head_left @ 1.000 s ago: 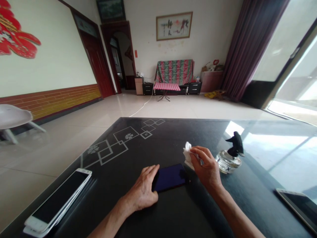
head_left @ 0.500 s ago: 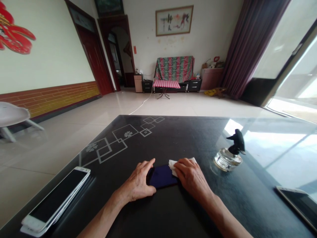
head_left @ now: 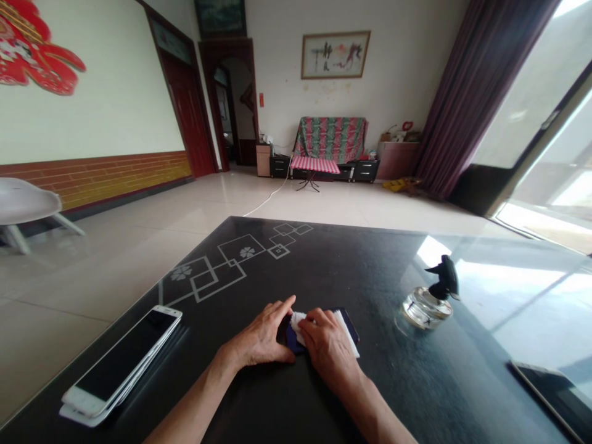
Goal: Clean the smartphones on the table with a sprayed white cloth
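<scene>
A dark phone [head_left: 351,327] with a bluish screen lies flat on the black table [head_left: 342,265]. My left hand [head_left: 266,333] grips its left end between thumb and fingers. Bunched under the fingers of my right hand [head_left: 328,345] is a white cloth [head_left: 348,336], pressed on the phone's screen. The cloth and hand cover most of the screen; the right end of the phone shows past the cloth.
A clear spray bottle [head_left: 428,302] with a black trigger head stands to the right. Several stacked white phones [head_left: 123,364] lie at the left, near the table's edge. Another phone [head_left: 555,394] rests at the far right. A white chair [head_left: 28,206] stands beyond the left side.
My right hand has slid the cloth leftward across the phone, toward my left hand, uncovering the phone's right end. My left hand keeps its hold. The whole view has shifted slightly.
</scene>
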`<move>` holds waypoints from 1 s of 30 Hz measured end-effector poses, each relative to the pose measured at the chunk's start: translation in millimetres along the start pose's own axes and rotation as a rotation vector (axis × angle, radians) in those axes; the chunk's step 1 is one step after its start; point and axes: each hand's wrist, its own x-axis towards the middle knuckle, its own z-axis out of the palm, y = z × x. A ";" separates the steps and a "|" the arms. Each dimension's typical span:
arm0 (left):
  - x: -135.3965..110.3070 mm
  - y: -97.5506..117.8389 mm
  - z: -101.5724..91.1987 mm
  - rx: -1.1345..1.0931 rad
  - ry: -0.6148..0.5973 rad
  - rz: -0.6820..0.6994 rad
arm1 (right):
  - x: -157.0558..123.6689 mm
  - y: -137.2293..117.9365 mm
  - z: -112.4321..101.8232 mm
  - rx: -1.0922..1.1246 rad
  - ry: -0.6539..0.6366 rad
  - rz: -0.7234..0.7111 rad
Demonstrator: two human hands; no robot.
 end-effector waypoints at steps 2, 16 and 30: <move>-0.5 -0.3 -1.9 -0.009 -0.015 0.004 | 2.9 -6.1 2.1 0.015 -0.006 -0.023; 2.0 -1.2 -4.8 0.020 -0.039 0.054 | -24.5 63.0 -35.0 -0.183 0.083 0.088; 3.4 -7.5 -1.2 -0.003 -0.035 0.036 | -7.6 -5.9 -10.0 -0.069 -0.052 0.038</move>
